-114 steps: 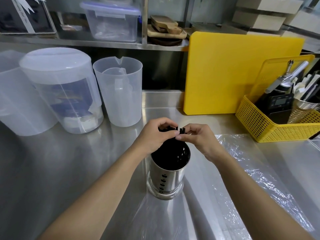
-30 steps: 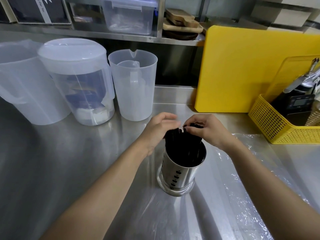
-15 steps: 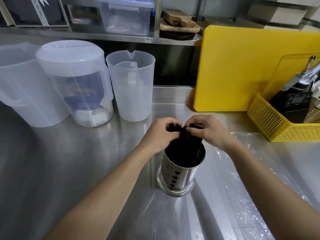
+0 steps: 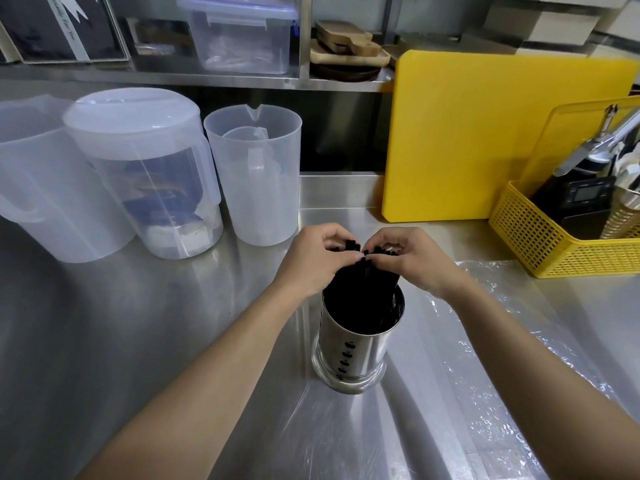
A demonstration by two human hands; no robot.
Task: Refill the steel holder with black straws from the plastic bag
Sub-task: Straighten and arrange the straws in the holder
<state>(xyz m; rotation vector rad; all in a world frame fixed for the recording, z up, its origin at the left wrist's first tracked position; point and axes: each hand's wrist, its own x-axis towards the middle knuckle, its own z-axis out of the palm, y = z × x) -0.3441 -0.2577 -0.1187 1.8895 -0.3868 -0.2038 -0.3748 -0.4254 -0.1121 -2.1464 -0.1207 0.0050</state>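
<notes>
A: Many black straws [image 4: 363, 296] stood bunched in the steel holder [image 4: 349, 355], on the flattened plastic bag [image 4: 502, 306]. Your left hand [image 4: 311, 261] and right hand [image 4: 415, 263] pinched their top ends with curled fingers.

B: They looked light, smooth and easy to kink, so you did better to grip the bunch gently.

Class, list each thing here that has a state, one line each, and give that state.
steel holder, upright, filled.
black straws, standing in holder, tops gripped.
left hand, gripping straw tops.
right hand, gripping straw tops.
plastic bag, lying flat.
lidded pitcher, lid on.
open jug, uncovered.
cutting board, standing on edge.
</notes>
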